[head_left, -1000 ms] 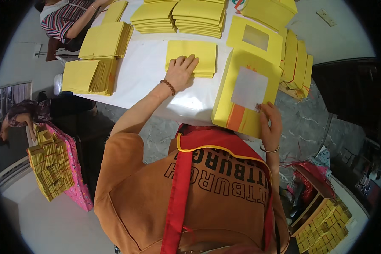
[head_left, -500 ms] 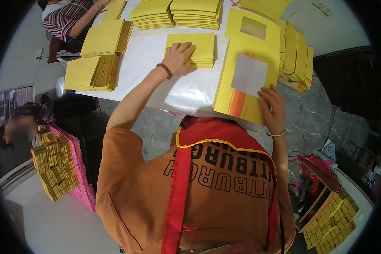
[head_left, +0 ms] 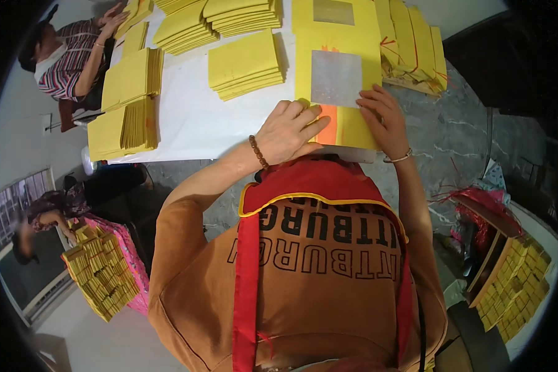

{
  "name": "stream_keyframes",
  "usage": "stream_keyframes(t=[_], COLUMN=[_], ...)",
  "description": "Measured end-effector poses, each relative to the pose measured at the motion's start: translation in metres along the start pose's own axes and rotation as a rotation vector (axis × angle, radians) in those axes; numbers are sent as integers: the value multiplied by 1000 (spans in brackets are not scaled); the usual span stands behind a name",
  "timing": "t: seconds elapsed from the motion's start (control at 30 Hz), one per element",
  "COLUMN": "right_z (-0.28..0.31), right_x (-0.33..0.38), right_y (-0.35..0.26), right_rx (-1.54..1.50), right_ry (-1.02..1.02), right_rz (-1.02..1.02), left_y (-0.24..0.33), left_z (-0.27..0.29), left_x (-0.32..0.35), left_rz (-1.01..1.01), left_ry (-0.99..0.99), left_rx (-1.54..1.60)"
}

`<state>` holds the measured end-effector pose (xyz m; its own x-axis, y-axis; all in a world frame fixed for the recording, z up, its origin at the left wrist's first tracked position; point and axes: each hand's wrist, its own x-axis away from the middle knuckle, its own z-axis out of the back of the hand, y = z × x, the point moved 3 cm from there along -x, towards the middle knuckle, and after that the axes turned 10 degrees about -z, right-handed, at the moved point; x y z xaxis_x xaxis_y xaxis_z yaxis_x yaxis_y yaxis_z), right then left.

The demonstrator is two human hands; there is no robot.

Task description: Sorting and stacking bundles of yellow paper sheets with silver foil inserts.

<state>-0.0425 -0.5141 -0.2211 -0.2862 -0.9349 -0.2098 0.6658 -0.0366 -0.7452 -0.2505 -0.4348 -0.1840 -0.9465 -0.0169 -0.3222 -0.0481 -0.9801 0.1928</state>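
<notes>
Large yellow paper sheets (head_left: 304, 37) lie along the right side of the table, each with a silver-grey square (head_left: 336, 77); an orange patch (head_left: 327, 127) shows below the nearer square. My left hand (head_left: 289, 130) rests over the near left edge of these sheets, fingers spread and reaching the orange patch. At the opposite edge, my right hand (head_left: 384, 121) lays its outstretched fingers beside the silver square. Neither hand visibly grasps anything. Beyond my left hand sits a small stack of folded yellow paper (head_left: 245, 62).
More yellow stacks (head_left: 127, 80) line the table's left and far sides. Tied yellow bundles (head_left: 415, 46) stand past the right edge. A person in a striped shirt (head_left: 80, 53) works at the far left; another person (head_left: 49, 211) is beside a pile of yellow bundles (head_left: 102, 270).
My left hand has left the small folded stack and come right and nearer, onto the large sheets. My right hand stays at their right edge. The whole view has shifted.
</notes>
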Motion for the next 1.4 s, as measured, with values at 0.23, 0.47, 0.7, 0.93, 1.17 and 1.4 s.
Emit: stream_keyframes(t=[0.23,0.47,0.7,0.93,1.17,1.4], right_z=[0,-2,-1,1,6,3], right_x=[2,3,2,0,-1,3], right_y=[15,23,26,25,30,25], right_rx=[-286,-311,-330,-354,-470,-257], right_ry=[-76,-88,-98,-125,-174,-200], right_rz=[-120,-133,-141,-153,-73,29], left_y=[-7,-17,-22,-27,-36,-47], left_z=[3,8,6,3,-2,-3], left_x=[-7,-15,-18,-19,-16,-8], left_rz=[-45,63,190,287,495,561], left_ry=[71,22,-68,-66,-166,-141], left_rx=[249,509,614,708,898,1049])
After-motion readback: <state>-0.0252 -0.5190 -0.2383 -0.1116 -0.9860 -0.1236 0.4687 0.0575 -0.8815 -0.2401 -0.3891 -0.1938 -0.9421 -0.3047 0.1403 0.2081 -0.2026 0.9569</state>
